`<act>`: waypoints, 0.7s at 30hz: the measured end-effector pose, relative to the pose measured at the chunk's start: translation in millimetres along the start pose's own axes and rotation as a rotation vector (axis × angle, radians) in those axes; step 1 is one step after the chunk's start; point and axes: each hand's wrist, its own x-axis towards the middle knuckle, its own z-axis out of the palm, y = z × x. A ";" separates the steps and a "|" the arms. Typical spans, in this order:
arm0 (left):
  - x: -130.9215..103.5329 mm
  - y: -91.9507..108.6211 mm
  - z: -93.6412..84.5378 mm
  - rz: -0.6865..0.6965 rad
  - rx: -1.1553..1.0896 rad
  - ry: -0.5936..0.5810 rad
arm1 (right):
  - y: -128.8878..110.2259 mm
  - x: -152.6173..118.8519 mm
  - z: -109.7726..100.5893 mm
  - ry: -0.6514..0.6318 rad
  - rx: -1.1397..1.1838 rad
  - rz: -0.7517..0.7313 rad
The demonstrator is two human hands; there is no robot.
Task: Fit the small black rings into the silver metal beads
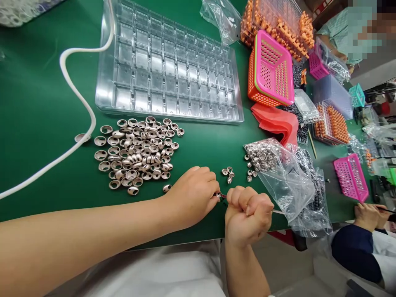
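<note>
My left hand (193, 198) is closed, its thumb and fingers pinching a small shiny metal part (219, 195) that is mostly hidden. Facing it, my right hand (249, 212) is wrapped in a fist around a thin tool, whose narrow dark-red end (224, 196) meets the part. The tool's kind cannot be made out. Beside my left wrist lies a heap of silvery ring-like metal pieces (136, 152) with holes in them. A few smaller metal pieces (229, 174) sit just beyond my hands.
Stacked clear compartment trays (170, 62) lie behind the heap. A white cable (77, 93) crosses the left side. To the right are a plastic bag of metal pieces (266, 154), red cloth-like material (278, 123) and pink baskets (292, 82). A co-worker's hands (368, 215) are at far right.
</note>
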 end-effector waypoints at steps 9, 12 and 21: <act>-0.1 0.6 -0.7 -0.010 -0.011 0.007 | 2.3 -2.1 -0.3 -0.031 -0.019 -0.005; -0.7 1.2 -0.6 -0.003 -0.012 0.014 | 2.2 -1.9 1.1 -0.044 -0.011 0.007; -1.6 -0.2 0.0 0.006 -0.025 0.020 | 2.5 -1.7 3.2 -0.040 -0.036 0.022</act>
